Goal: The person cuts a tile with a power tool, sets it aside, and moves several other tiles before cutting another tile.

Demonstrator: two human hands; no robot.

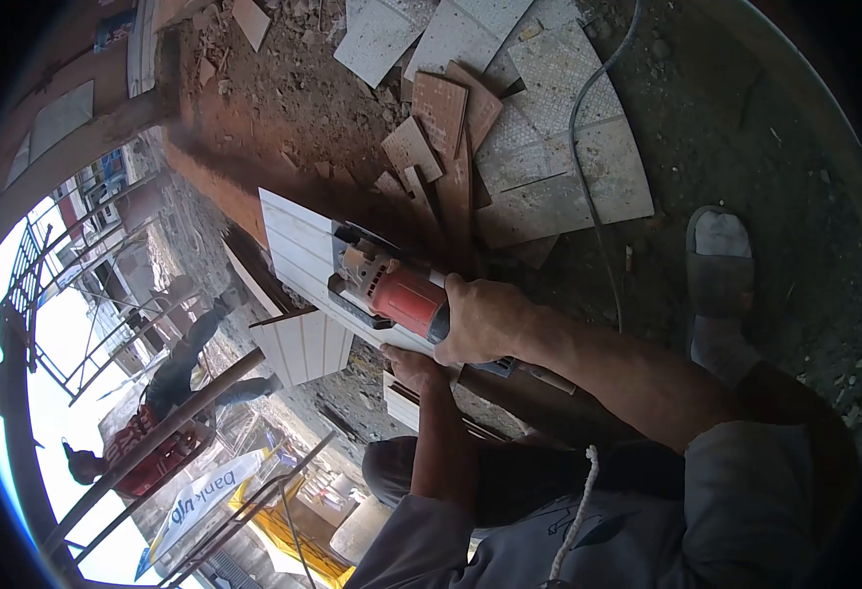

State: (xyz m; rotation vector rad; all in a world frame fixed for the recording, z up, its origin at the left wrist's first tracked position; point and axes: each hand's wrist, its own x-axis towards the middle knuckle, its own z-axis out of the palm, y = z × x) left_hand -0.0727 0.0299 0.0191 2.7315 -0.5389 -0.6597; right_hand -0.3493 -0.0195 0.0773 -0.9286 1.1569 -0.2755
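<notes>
My right hand [485,319] grips the red body of a handheld tile cutter [392,290], whose blade guard rests on a white ribbed tile [298,245]. My left hand [413,368] lies under the tool and presses on the tile's near edge. A cut-off white piece [303,346] sits below the tile. The tool's grey cord [588,177] runs up across the dirt floor.
Broken tiles [510,128] and grey slabs are piled on the dirt floor above the tool. A sandalled foot [719,265] stands at right. Left of the brick ledge [215,167] is open drop with scaffolding poles [156,432] and a person below.
</notes>
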